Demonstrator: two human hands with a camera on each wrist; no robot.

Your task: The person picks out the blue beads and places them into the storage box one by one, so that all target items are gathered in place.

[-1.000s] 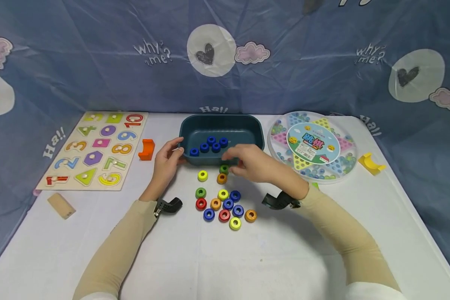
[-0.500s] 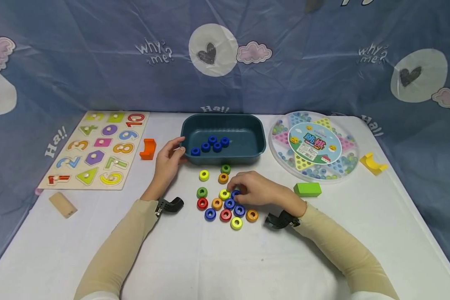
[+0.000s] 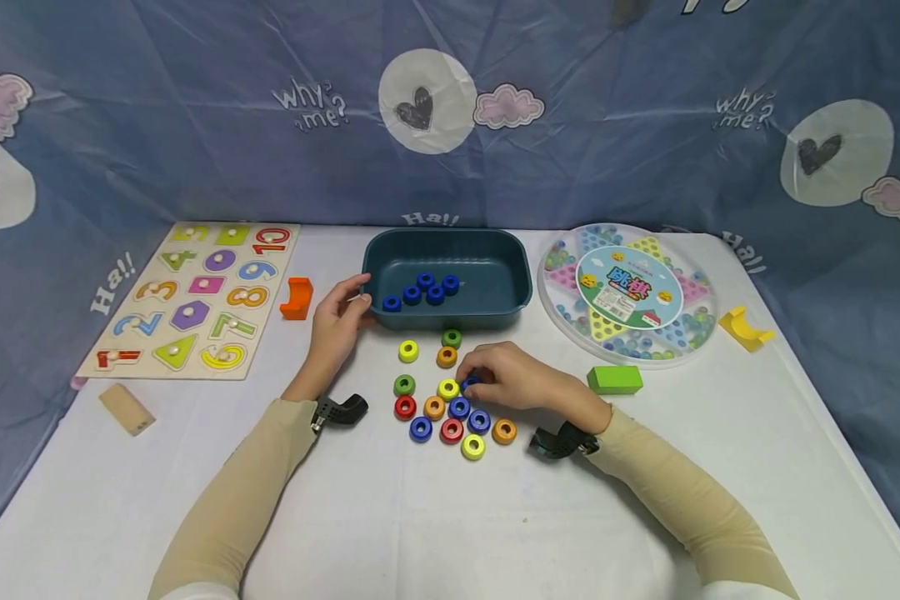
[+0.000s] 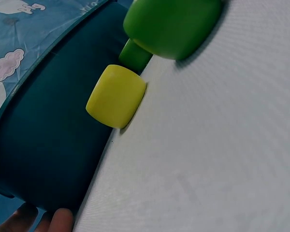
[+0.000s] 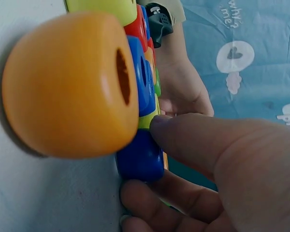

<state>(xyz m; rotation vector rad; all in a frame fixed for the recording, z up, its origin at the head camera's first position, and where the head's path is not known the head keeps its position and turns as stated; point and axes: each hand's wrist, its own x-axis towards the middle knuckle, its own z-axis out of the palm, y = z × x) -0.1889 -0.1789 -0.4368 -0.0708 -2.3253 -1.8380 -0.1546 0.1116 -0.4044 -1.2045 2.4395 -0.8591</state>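
Blue bead (image 5: 139,157), pinched by right hand (image 3: 508,375) while bin (image 3: 487,320) is gripped by left hand (image 3: 333,323), could be dropped if unevenly pinched.

Head view high, forward-down; wrist views close; rings (image 4: 116,96) in all

Rings (image 5: 63,87) looked smooth and glossy, the tray (image 3: 450,320) seemed smooth plastic, the puzzle board (image 3: 138,374) looked wooden, the backdrop (image 3: 607,142) resembled wrinkled cloth
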